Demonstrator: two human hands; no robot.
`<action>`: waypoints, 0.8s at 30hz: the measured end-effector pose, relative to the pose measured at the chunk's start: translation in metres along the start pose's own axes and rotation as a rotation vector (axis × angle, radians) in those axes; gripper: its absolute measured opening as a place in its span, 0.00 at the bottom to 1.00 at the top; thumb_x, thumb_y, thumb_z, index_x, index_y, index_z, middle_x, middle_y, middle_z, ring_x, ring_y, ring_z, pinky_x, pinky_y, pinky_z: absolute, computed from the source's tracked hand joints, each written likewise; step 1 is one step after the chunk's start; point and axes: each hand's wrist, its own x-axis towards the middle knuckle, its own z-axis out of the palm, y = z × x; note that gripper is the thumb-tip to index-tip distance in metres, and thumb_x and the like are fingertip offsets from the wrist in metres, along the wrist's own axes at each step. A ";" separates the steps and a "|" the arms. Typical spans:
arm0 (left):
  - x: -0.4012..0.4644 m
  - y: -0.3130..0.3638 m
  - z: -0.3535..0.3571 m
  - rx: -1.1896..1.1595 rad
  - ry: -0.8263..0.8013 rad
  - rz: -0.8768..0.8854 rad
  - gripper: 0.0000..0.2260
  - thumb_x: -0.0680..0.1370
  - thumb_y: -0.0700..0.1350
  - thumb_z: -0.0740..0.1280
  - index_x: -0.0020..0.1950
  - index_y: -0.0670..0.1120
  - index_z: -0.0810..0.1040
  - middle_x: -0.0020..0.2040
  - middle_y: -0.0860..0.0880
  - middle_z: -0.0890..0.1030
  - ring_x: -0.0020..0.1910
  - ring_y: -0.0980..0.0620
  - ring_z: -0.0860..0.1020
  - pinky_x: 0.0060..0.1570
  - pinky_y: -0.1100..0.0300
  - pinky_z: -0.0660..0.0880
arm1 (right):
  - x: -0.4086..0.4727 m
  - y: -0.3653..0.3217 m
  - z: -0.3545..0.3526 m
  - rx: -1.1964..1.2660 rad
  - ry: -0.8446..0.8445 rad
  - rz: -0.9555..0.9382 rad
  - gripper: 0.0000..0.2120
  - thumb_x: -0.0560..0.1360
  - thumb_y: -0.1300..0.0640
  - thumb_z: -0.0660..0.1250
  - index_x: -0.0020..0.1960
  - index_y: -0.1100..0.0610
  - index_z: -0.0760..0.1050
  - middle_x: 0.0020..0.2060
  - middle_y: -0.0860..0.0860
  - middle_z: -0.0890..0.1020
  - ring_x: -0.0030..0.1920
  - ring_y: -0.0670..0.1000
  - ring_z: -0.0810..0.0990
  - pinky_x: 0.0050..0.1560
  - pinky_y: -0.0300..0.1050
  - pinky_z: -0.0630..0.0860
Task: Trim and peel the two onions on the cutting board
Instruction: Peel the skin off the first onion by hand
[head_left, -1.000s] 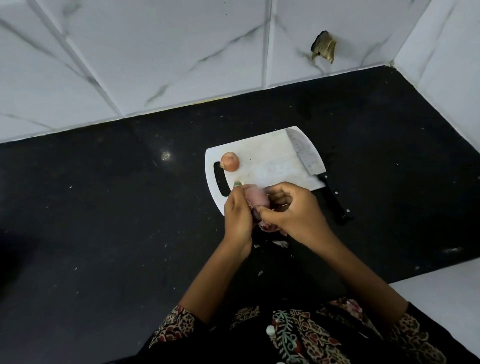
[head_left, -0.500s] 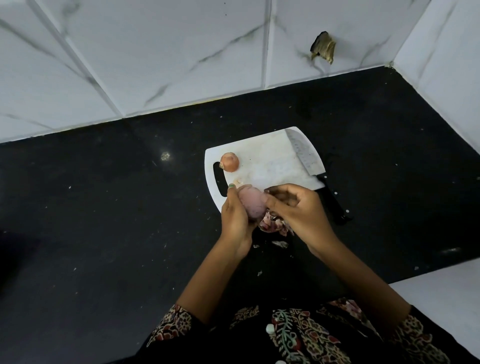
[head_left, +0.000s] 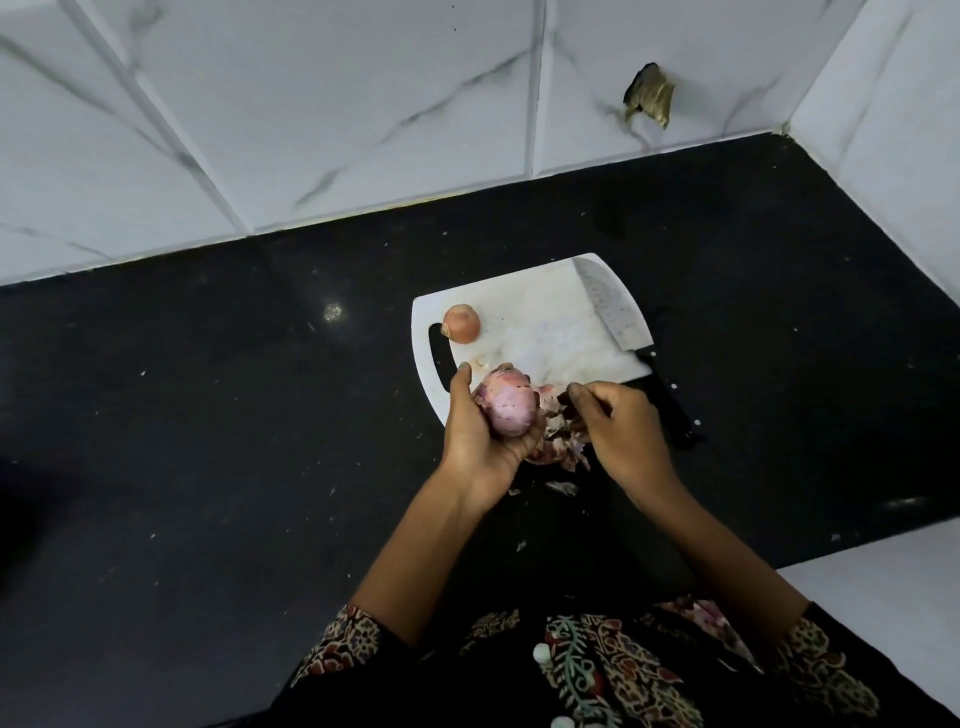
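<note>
the half-peeled onion (head_left: 508, 408), pinkish purple, sits cupped in the curled fingers and palm of the left hand (head_left: 475, 436), just over the near edge of the white cutting board (head_left: 540, 332). its long axis runs away from the person, ragged end toward the board, rounded end toward the wrist. the right hand (head_left: 621, 431) is just beside it on the right, fingertips bunched and pinching the loose skins (head_left: 558, 444) that hang by the onion. the second onion (head_left: 461, 323), in its brown skin, lies at the board's far left by the handle slot, stub pointing left. the knife (head_left: 610, 312) lies along the board's right edge.
</note>
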 end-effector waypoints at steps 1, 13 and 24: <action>0.001 0.001 0.000 -0.031 -0.012 -0.022 0.19 0.79 0.58 0.59 0.50 0.42 0.75 0.37 0.44 0.80 0.35 0.49 0.76 0.30 0.62 0.78 | -0.001 -0.003 -0.002 -0.014 0.015 -0.020 0.13 0.76 0.57 0.67 0.34 0.61 0.75 0.25 0.48 0.74 0.27 0.41 0.72 0.32 0.38 0.68; 0.006 -0.002 -0.006 0.051 -0.144 -0.036 0.26 0.80 0.62 0.54 0.60 0.42 0.76 0.59 0.39 0.79 0.56 0.42 0.77 0.45 0.52 0.74 | -0.017 -0.058 -0.008 0.242 -0.173 -0.014 0.11 0.66 0.59 0.77 0.46 0.54 0.80 0.36 0.48 0.83 0.36 0.41 0.81 0.33 0.35 0.78; 0.007 0.000 -0.009 0.040 -0.124 -0.005 0.23 0.80 0.60 0.55 0.56 0.43 0.77 0.55 0.41 0.81 0.50 0.45 0.79 0.52 0.53 0.75 | -0.016 -0.056 -0.010 0.367 -0.224 0.045 0.08 0.67 0.67 0.72 0.43 0.57 0.82 0.37 0.54 0.85 0.38 0.51 0.83 0.39 0.47 0.81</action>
